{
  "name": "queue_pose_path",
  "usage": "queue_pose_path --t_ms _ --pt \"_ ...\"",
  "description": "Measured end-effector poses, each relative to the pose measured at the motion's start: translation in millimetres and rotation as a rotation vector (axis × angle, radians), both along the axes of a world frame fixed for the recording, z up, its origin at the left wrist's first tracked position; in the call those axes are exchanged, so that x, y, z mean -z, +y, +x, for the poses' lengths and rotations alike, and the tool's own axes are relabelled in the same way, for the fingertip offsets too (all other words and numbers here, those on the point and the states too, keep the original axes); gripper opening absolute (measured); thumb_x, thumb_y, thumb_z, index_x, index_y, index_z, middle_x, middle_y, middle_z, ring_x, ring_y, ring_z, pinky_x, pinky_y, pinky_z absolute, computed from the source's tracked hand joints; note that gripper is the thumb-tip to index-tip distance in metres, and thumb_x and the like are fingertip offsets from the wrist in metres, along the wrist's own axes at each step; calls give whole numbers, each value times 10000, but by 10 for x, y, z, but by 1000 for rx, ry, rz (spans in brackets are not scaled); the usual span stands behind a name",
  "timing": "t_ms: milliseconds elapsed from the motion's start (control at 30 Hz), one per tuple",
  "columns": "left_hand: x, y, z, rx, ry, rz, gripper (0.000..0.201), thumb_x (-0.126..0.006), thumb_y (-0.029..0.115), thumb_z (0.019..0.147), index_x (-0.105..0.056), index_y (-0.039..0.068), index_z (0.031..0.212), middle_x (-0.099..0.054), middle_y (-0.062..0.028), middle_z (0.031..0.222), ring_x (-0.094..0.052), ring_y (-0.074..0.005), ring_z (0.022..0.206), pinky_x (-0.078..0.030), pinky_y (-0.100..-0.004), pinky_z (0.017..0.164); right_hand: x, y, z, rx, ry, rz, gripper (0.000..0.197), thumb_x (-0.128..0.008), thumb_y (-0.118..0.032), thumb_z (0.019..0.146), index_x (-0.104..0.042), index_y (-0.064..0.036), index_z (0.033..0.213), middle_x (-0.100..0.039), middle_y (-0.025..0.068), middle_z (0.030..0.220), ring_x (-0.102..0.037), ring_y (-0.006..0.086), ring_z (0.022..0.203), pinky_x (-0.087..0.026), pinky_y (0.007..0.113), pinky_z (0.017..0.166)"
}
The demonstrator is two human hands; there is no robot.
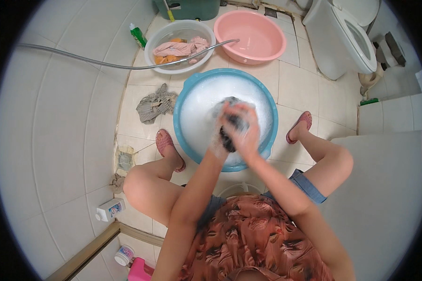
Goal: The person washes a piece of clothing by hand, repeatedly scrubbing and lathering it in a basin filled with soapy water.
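A blue basin [179, 136] full of white suds [199, 105] stands on the floor between my feet. Over its middle, both hands press together around a wet dark cloth [227, 140], and motion blurs them. My left hand [219, 132], foam on its wrist, is closed on the cloth from the left. From the right my right hand [248, 129] grips the same cloth, its fingers bent over the top. Part of the cloth shows between the hands and below them along the left wrist. More dark fabric at the far side touches the foam. What kind of garment it is cannot be made out.
Beyond lie a white basin [150, 63] with pink and orange clothes and a pink basin [248, 35]. A shower hose [98, 62] hangs across both. A grey rag [154, 105] lies left; a green bottle [137, 36] stands by the wall. A toilet [335, 42] is far right.
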State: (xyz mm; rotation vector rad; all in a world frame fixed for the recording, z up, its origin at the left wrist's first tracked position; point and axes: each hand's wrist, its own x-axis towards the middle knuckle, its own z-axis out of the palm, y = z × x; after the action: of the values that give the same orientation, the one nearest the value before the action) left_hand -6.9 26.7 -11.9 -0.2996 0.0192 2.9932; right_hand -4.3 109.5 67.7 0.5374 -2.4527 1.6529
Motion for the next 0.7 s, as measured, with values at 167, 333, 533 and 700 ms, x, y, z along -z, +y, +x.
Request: queue_pose_path --t_ms 167,333,533,700 --pt "-102 41 6 12 -34 -48 292 -509 319 904 -550 76 1061 -603 -63 969 -589 -168 884 -493 -316 794 242 36 -8 72 -12 20 283 -724 -237 647 -639 -44 836 -591 126 815 -576 280 792 -456 359 725" --pt "-316 57 -66 -92 -135 -233 237 -517 260 905 -555 71 1042 -601 -52 954 -584 -173 887 -475 -307 828 77 -28 -274 192 -135 -95 303 -694 -284 714 -623 -32 866 -588 136 833 -573 287 843 -449 342 741" --pt "-523 -29 -37 -48 -228 -247 236 -537 337 892 -547 105 853 -577 5 809 -578 -107 717 -504 -253 654 171 -18 -132 59 -41 -100 218 -680 -126 684 -616 -63 883 -611 111 879 -587 263 868 -449 336 782" --pt "-878 -5 -175 -131 -211 -410 137 -541 252 898 -542 118 929 -572 -16 788 -575 -124 703 -506 -286 679 255 306 -748 98 -362 -275 303 -626 -250 804 -598 -27 1007 -631 90 989 -605 195 819 -462 315 751"
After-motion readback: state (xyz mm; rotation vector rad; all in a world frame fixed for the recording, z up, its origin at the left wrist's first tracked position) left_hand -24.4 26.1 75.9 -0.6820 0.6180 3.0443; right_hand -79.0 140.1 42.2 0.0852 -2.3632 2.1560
